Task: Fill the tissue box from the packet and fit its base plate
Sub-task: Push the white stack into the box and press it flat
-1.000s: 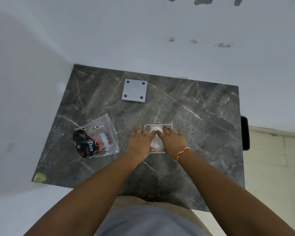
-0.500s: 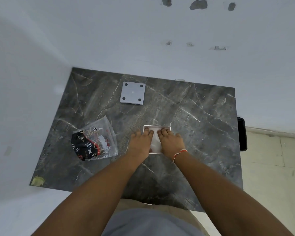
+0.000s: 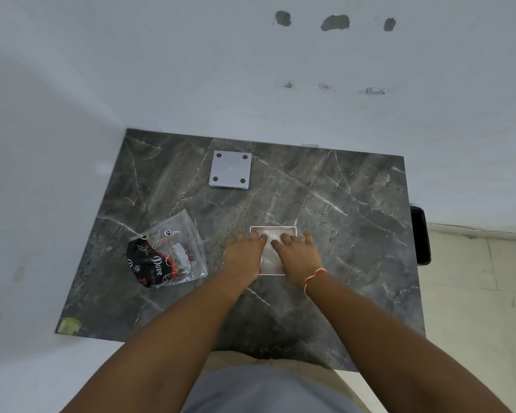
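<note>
Tissue box [image 3: 273, 234] mid-table [image 3: 355, 234] under both hands, packet [image 3: 167, 257] left — base plate [image 3: 230, 169] behind

**Parts hidden or cut off**

The near half of the tissue box [image 3: 273, 231] is covered by the left hand [image 3: 243, 254] and right hand [image 3: 299, 255], so the tissues [image 3: 271, 254] are seen only between them. The packet [image 3: 166, 254] print is too blurred to be read fully. Both forearms are cut off by the bottom edge.
</note>
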